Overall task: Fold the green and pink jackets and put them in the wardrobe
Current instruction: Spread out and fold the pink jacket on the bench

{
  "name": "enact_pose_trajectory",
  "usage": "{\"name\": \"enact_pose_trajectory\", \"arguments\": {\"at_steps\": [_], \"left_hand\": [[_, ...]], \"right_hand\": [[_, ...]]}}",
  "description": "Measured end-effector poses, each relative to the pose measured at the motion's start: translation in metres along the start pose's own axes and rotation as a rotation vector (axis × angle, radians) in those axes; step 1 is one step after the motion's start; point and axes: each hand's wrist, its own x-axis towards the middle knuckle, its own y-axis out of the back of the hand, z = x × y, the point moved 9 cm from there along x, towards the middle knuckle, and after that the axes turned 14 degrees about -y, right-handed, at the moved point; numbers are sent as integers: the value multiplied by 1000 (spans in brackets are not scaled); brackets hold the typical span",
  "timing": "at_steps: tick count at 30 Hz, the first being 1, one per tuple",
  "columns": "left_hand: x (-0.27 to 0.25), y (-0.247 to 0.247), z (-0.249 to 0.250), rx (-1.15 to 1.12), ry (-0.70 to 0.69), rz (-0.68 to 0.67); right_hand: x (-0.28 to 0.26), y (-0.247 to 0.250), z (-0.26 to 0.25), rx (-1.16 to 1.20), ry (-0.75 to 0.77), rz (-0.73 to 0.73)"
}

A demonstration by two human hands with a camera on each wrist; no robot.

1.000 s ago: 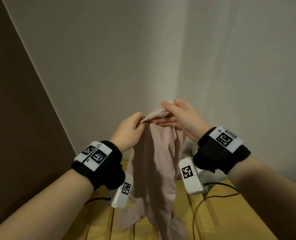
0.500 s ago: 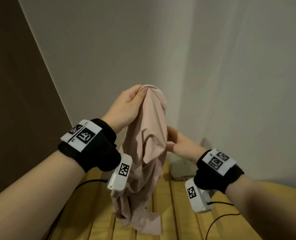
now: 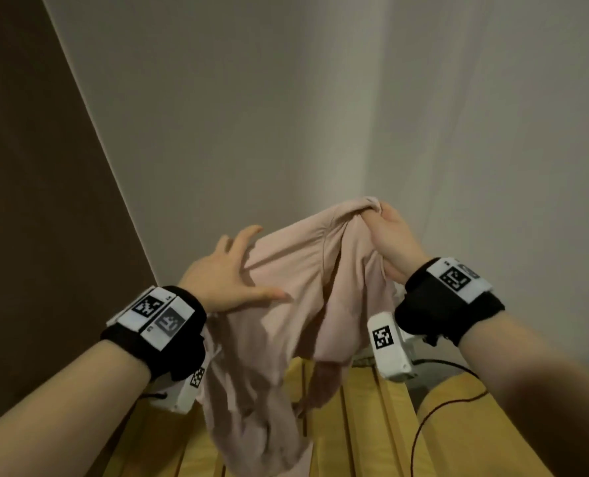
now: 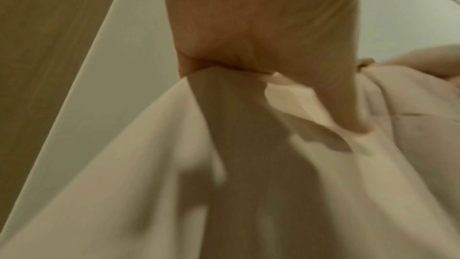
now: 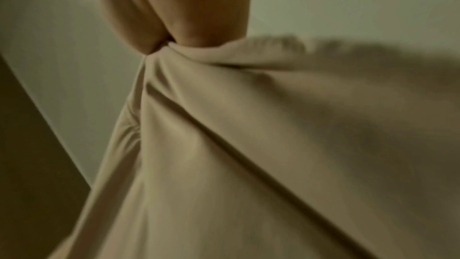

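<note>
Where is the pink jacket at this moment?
In the head view the pink jacket hangs mid-frame above the yellow slatted surface, bunched in the right hand and spread over the left hand, before the white corner.

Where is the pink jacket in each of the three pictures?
Head: the pink jacket hangs mid-frame between the left hand and the right hand, above yellow wooden slats.
Left wrist: it fills the lower half, under the left hand's thumb.
Right wrist: it fills the lower right, bunched in the right hand.
Shared landmark: the pale wall.
</note>
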Motion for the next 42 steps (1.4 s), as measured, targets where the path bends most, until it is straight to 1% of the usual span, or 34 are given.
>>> {"name": "enact_pose_trajectory", "arguments": {"at_steps": [1,3,5,8,10,11,13,14,16,17,18,19,20,23,26,28,30,32,33,35,37,39,40,42], "left_hand": [[0,-10,1,42,-25,-19],[0,-21,3,105,-56,23],[-2,-29,5,71,-42,76],[-9,-39,7,16,12,134],[-14,-49,9,-56,51,155],[-14,-59,8,-74,61,114],[-16,-86,18,-112,17,-127],[-18,-99,25,-202,-22,-227],[-25,-112,44,-464,-69,-340],[-26,-117,51,-532,-74,-381],[-26,-118,57,-555,-80,-392],[-23,-122,58,-566,-88,-382],[-20,-122,60,-587,-92,-345],[-10,-113,57,-635,-39,-195],[-3,-108,55,-624,7,-125],[-3,-102,49,-636,43,-70],[-4,-94,42,-673,73,-62],[-5,-88,33,-677,98,-80],[-6,-82,28,-688,110,-60],[-9,-75,17,-780,155,-11],[-13,-75,11,-1028,256,21],[-16,-74,15,-1262,320,30],[-15,-72,18,-1344,324,36],[-12,-63,25,-1440,282,74]], "right_hand": [[-1,-2,-4,3,-1,-4],[-4,-9,-11,1,-6,-22],[-9,-18,-16,16,-7,-65],[-18,-31,-24,96,-5,-175],[-24,-42,-27,99,-7,-239],[-26,-47,-28,99,-6,-264],[-29,-54,-27,124,-23,-294],[-29,-56,-27,153,-46,-308],[-31,-59,-27,210,-86,-343],[-32,-60,-28,229,-95,-360],[-32,-61,-30,235,-95,-377],[-32,-62,-31,219,-86,-389],[-32,-61,-32,176,-68,-389],[-32,-58,-34,15,20,-362],[-34,-56,-32,-151,120,-352],[-33,-51,-28,-270,192,-310],[-24,-40,-19,-365,216,-257],[-12,-27,-4,-433,180,-200],[-6,-20,5,-448,150,-171],[4,-6,24,-451,96,-108],[11,0,44,-495,53,-72],[15,-3,71,-557,-8,-119],[17,-4,85,-573,-50,-140],[19,-2,112,-564,-155,-168]]}}
